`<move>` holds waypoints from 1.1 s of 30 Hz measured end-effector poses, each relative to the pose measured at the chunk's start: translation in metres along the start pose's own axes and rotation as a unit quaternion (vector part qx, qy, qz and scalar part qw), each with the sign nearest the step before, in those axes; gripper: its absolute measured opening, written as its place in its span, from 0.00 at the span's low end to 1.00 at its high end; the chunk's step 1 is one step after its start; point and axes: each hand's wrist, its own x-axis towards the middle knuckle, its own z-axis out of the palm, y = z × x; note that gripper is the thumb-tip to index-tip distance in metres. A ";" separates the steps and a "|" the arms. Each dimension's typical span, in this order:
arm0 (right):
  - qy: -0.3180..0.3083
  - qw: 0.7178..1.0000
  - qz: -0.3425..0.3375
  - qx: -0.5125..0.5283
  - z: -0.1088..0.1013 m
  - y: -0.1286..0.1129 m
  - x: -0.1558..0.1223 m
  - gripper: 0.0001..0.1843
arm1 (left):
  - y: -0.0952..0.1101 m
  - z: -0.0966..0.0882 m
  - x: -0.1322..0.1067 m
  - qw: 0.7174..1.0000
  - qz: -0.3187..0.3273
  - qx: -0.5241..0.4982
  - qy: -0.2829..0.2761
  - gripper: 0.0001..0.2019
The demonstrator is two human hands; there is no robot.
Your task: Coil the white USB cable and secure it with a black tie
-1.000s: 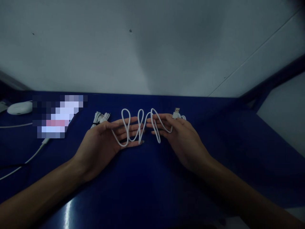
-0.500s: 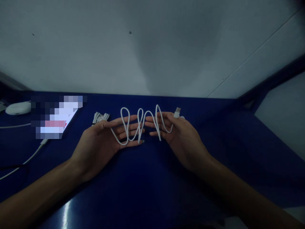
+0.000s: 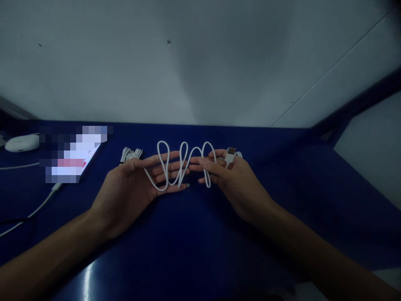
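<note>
Presently | my left hand: thumb holds white cable against straight fingers | my right hand: thumb and fingers pinch it | loops across both hands' fingers, USB plug beyond right thumb

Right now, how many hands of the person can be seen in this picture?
2. The left hand is under the left-side loops of the white cable; the right hand is at its right-side loops, beside the USB plug. No others show.
</note>
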 end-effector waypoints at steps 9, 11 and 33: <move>-0.009 1.000 -0.013 -0.026 0.001 -0.002 -0.001 0.18 | 0.001 0.001 0.000 1.000 -0.005 0.004 -0.002 0.26; -0.013 0.999 -0.028 -0.027 0.001 -0.002 -0.001 0.16 | 0.002 0.002 0.000 1.000 -0.004 0.010 0.006 0.25; -0.106 0.991 0.024 0.079 0.000 -0.004 0.000 0.19 | 0.004 0.009 -0.005 0.998 0.017 -0.023 0.054 0.23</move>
